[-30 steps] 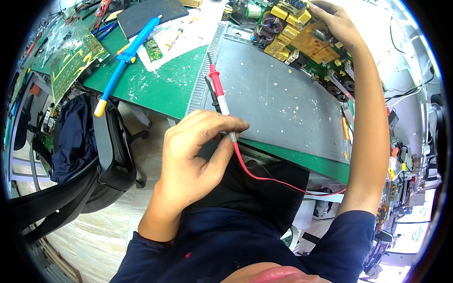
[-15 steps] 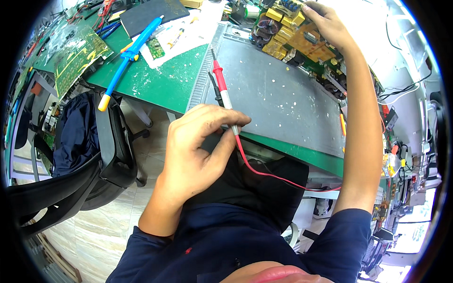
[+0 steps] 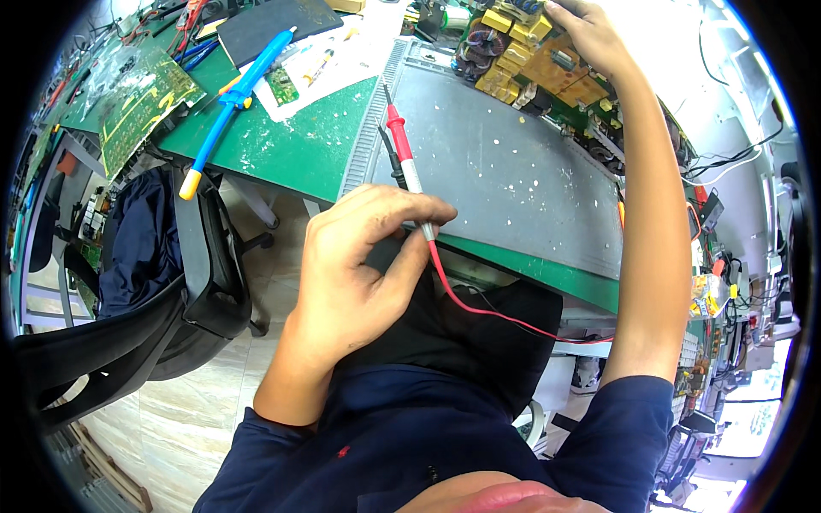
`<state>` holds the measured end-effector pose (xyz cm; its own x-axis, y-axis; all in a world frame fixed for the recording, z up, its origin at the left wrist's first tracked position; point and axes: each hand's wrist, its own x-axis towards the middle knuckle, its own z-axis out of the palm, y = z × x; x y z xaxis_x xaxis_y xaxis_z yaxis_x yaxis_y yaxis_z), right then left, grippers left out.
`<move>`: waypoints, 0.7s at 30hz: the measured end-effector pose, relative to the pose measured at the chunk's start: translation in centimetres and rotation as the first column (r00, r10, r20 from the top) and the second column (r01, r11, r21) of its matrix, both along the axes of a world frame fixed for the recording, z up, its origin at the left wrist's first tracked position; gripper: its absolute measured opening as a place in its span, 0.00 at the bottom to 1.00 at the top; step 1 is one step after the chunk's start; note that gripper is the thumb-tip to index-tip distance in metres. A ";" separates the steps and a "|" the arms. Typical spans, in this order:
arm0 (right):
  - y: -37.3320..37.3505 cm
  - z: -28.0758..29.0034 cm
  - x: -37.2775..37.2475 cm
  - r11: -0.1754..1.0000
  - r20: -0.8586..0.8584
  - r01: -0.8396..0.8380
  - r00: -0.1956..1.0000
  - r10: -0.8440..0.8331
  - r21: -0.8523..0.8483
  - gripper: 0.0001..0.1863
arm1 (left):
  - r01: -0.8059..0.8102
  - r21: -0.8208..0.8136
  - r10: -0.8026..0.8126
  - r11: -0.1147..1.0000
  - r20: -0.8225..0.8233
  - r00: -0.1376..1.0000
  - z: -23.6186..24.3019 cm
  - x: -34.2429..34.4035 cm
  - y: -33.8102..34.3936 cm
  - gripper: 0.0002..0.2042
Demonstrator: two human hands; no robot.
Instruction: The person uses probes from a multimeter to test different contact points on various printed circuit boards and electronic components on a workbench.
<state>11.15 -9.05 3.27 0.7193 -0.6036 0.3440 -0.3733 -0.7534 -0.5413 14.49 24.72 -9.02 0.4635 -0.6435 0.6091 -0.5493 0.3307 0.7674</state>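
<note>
My left grip's pinching the red probe and apparently the black probe over the grey panel; tips sit close, so a slip could touch them together. Circuit board's at the panel's far side, right grip on its edge, can't tell if clamped. Yellowish packet far right, contents unclear.

Left hand pinches red probe between thumb and fingers, tip pointing away from body; black probe just beside it, lower end hidden behind hand; red wire trails from red probe toward right forearm; right hand at far edge of circuit board with yellow components, grip unclear; speckled grey panel on green table; blue tool with yellow end left of panel; black chair at left
</note>
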 end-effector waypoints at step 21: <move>-0.3 -0.1 0.7 0.944 -0.034 0.004 0.999 -0.016 -0.329 0.25 | 0.000 -0.025 0.000 1.000 -0.013 1.000 0.1 0.4 0.3 0.16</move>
<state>11.90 -9.35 3.21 0.7294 -0.4686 0.4985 -0.3963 -0.8833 -0.2505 14.92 25.05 -8.88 0.4715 -0.6283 0.6188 -0.5393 0.3497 0.7661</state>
